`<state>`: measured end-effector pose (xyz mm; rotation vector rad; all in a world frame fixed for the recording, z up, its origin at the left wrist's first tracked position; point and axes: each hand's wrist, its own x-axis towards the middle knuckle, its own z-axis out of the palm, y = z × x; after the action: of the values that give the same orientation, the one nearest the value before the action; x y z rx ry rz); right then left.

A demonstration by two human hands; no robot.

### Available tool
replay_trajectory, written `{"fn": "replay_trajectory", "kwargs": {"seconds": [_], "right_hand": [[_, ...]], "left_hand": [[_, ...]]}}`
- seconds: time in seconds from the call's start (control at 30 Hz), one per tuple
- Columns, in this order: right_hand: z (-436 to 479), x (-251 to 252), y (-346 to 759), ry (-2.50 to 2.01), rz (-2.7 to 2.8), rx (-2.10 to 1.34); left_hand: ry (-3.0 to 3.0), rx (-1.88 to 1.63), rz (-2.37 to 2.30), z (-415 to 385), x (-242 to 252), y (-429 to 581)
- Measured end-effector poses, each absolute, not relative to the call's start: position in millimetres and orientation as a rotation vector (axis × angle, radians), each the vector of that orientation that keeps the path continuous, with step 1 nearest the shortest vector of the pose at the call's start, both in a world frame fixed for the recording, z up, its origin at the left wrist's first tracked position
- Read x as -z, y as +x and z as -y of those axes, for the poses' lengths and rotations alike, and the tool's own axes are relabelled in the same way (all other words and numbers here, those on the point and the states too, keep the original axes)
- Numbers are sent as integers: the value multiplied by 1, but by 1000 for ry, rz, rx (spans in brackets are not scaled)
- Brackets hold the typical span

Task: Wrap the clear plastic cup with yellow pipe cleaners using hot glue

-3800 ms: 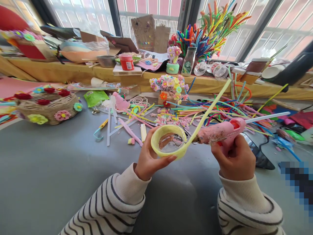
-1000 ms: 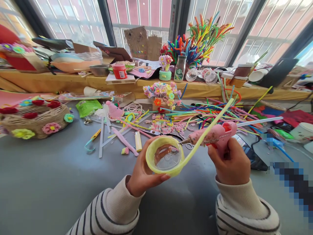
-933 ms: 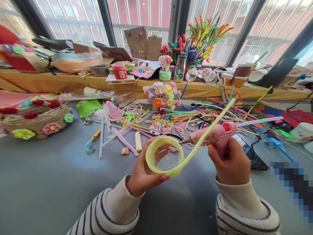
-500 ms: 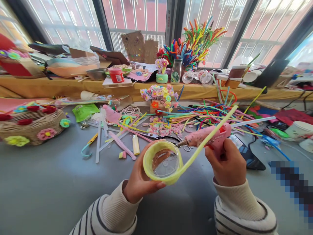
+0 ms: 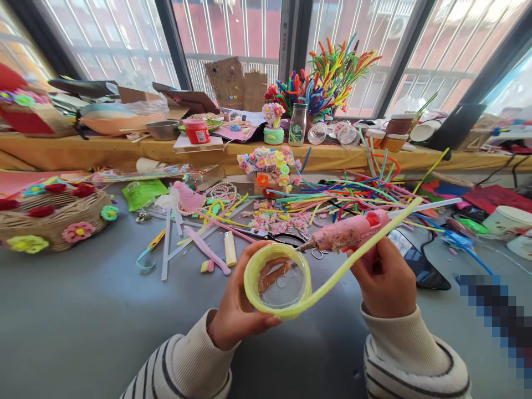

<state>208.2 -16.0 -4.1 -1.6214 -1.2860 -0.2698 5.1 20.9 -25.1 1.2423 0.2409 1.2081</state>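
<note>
At far left I see a woven basket (image 5: pixel 54 216) trimmed with flowers. My left hand (image 5: pixel 238 317) grips a clear cup (image 5: pixel 286 288) ringed by a yellow pipe cleaner (image 5: pixel 332 274), its tail running rightward. My right hand (image 5: pixel 384 280) is closed round a pink glue gun (image 5: pixel 347 234), nozzle near the cup's rim. Below lies a grey worktop (image 5: pixel 83 327), with windows (image 5: pixel 233 27) behind.
</note>
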Motion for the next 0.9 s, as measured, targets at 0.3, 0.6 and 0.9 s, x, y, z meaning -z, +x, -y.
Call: {"fn": "replay_trajectory", "kwargs": {"seconds": [0.3, 0.6, 0.9], "right_hand": [[16, 4, 207, -1586, 1259, 194], [16, 2, 208, -1609, 1256, 214], [12, 5, 210, -1708, 1268, 290]], "left_hand": [[1226, -1191, -257, -20, 25, 4], [1223, -1206, -267, -21, 27, 6], [1190, -1189, -273, -21, 20, 7]]}}
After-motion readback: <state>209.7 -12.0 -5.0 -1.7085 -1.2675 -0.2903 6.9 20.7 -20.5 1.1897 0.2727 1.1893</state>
